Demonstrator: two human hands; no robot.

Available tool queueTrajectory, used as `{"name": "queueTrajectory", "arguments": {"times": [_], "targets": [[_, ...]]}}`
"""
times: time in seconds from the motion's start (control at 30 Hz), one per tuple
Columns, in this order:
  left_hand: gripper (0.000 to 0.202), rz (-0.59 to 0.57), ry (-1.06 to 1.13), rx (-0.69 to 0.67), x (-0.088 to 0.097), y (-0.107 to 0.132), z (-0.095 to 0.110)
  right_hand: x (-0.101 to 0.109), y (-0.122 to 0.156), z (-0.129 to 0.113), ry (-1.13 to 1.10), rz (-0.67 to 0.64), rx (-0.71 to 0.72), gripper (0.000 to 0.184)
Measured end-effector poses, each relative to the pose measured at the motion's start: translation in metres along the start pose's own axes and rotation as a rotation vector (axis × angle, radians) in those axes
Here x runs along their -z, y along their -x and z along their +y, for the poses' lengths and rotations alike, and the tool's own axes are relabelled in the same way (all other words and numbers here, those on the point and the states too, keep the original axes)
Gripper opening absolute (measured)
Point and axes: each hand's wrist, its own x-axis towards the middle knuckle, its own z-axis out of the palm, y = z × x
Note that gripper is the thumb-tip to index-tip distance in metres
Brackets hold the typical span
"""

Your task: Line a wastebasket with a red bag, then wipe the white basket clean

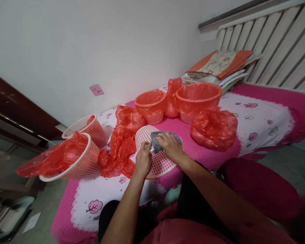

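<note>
A white perforated plastic basket (162,165) lies tipped in front of me at the bed's near edge, its round holes showing the pink beneath. My left hand (143,160) is closed at the basket's left side, thumb and fingers pressed together beside the cloth; it seems to grip the basket, though the exact hold is partly hidden. A grey speckled cloth (157,144) lies across the basket. My right hand (169,146) is on top of that cloth, fingers curled over it and pressing it against the basket.
Two baskets lined with red bags (150,101) (198,95) stand behind. Crumpled red plastic bags (122,145) lie left, and a bulging red bag (215,128) right. Two tipped baskets (93,162) (98,132) sit far left. Folded bedding (221,66) is stacked by the headboard; a dark red stool (261,188) stands right.
</note>
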Motion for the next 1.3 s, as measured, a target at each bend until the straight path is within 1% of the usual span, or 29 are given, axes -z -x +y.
{"name": "queueTrajectory", "arguments": {"times": [0.2, 0.3, 0.6, 0.8, 1.1, 1.3], "targets": [[0.064, 0.027, -0.010, -0.005, -0.005, 0.004, -0.008, -0.005, 0.004, 0.007, -0.032, 0.019, -0.029, 0.035], [0.062, 0.050, -0.001, -0.004, -0.006, 0.006, -0.011, -0.005, 0.007, 0.010, -0.043, 0.012, -0.042, 0.035], [0.064, 0.071, 0.030, 0.013, -0.005, 0.010, -0.014, -0.011, 0.011, 0.016, -0.084, -0.009, -0.095, 0.044], [0.063, 0.087, 0.026, 0.008, -0.006, 0.013, -0.018, -0.014, 0.015, 0.018, -0.140, 0.039, -0.125, 0.041], [0.062, 0.130, 0.056, 0.012, -0.010, 0.021, -0.029, -0.023, 0.020, 0.023, -0.171, 0.065, -0.135, 0.038], [0.065, 0.161, 0.077, 0.000, -0.010, 0.029, -0.040, -0.026, 0.024, 0.024, -0.207, 0.059, -0.155, 0.035]]}}
